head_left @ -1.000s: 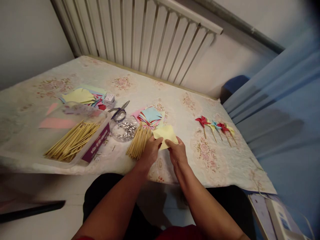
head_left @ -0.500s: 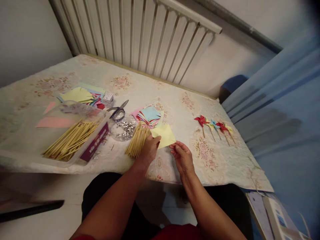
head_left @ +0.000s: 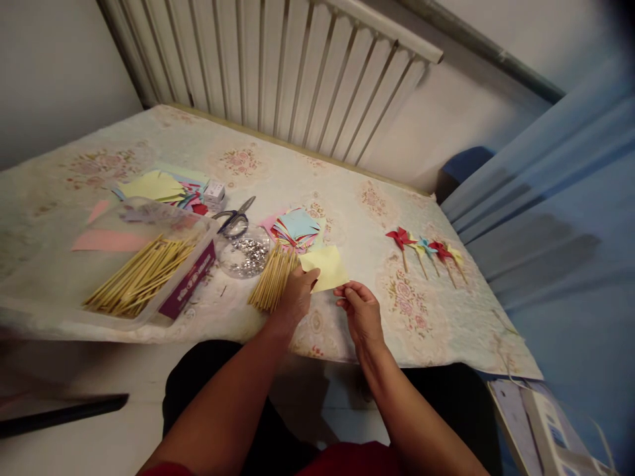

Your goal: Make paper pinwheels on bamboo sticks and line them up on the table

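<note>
Between your two hands, just above the near edge of the table, sat the pale yellow square of paper (head_left: pixel 325 267), lifted slightly off the floral tablecloth (head_left: pixel 357 198) so both sides stayed reachable. Your left hand (head_left: pixel 296 295) had closed on its left corner, thumb on top and fingers beneath, which kept the sheet flat and steady. Your right hand (head_left: pixel 361 309) pinched at the lower right edge with thumb and forefinger, the other fingers loosely curled; whether it truly gripped the sheet or only touched the edge was hard to tell. Just beside your left hand lay a loose bundle of thin wooden sticks (head_left: pixel 273 278), near enough to pick from without stretching. Behind the sheet rested a stack of coloured paper squares (head_left: pixel 297 228), with a round clear dish of small silver pins (head_left: pixel 247 254) and grey-handled scissors (head_left: pixel 237 217) to its left. Further left stood a clear plastic tub holding more wooden sticks (head_left: pixel 143 274). Well apart on your right, a row of small finished paper pinwheels on sticks (head_left: pixel 426 254) lay out of the way.
</note>
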`<state>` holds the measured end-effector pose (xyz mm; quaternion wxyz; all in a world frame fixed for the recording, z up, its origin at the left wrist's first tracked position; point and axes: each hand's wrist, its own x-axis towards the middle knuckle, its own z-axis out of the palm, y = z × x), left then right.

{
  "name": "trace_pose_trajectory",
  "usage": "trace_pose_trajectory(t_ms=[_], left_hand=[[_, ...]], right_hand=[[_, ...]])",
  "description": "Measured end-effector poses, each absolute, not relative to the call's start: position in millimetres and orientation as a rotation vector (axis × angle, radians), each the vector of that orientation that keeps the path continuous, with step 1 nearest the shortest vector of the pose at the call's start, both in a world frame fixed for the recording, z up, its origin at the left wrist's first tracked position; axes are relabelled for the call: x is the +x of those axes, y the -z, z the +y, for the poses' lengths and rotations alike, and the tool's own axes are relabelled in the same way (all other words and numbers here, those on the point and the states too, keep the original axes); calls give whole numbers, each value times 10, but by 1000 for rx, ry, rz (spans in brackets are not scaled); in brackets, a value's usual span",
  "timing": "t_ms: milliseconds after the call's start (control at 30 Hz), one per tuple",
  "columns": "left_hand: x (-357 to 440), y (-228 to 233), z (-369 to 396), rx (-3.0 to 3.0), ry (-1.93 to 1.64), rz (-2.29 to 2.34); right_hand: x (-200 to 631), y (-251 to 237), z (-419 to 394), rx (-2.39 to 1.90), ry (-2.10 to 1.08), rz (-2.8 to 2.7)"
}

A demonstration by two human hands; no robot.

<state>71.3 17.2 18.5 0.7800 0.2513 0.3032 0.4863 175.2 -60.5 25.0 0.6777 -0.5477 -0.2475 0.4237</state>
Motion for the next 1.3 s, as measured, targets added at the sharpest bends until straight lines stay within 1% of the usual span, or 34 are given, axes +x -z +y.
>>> trace_pose_trajectory(t_ms=[367, 667, 1300], left_hand=[[717, -169, 185, 579, -1094, 689], [705, -215, 172, 626, -1110, 757], [765, -37, 217, 689, -1123, 782]], right_hand=[[1716, -213, -670, -1369, -836, -664], [1641, -283, -719, -1467, -713, -799], [1625, -234, -750, -1482, -662, -913]])
